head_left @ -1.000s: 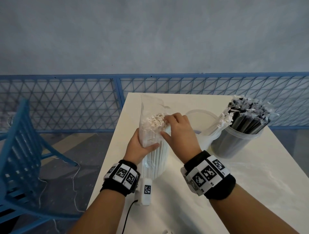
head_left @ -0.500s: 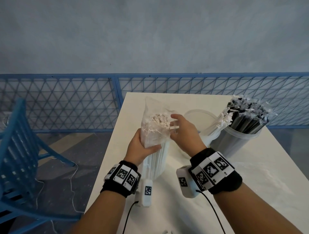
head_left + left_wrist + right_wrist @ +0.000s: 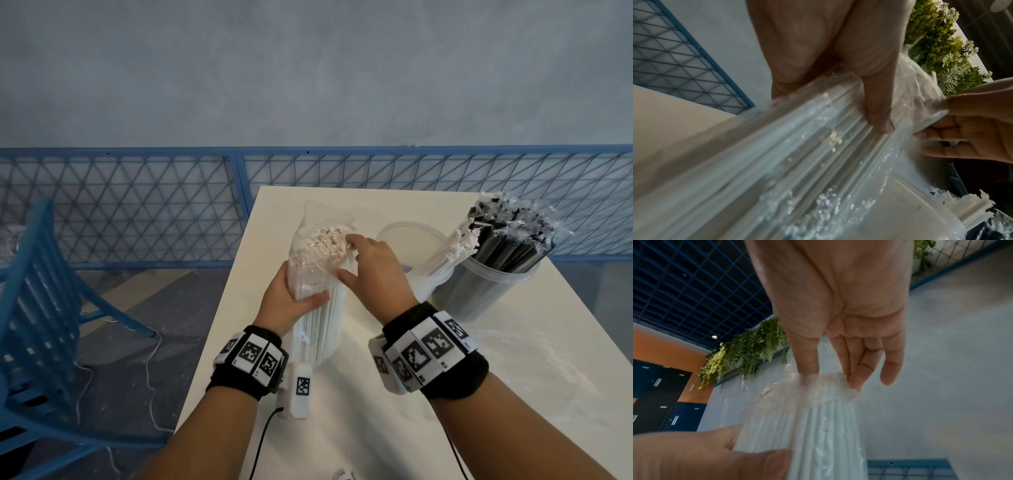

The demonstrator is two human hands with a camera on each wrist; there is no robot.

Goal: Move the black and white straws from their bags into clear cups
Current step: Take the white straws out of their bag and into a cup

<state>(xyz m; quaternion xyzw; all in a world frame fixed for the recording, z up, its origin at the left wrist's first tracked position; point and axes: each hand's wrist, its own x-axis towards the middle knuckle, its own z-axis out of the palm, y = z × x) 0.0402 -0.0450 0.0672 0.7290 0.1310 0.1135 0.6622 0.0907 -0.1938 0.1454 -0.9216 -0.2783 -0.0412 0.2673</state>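
So the clear bag of white straws [image 3: 317,294] stands upright left of the black-straw cup [image 3: 493,281]; left hand [image 3: 287,301] wraps its middle, right hand [image 3: 373,270] fingertips pinch its frayed top.

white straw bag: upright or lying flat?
Upright. The bag stands on end on the table, the left hand gripping its middle, the right hand at the straw tops.

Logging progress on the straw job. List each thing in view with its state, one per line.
bag of white straws: upright on the table, top open.
left hand: grips the bag's middle.
right hand: fingers at the straw tips in the bag's mouth.
near clear cup: holds a few white straws.
far clear cup: packed with black straws.
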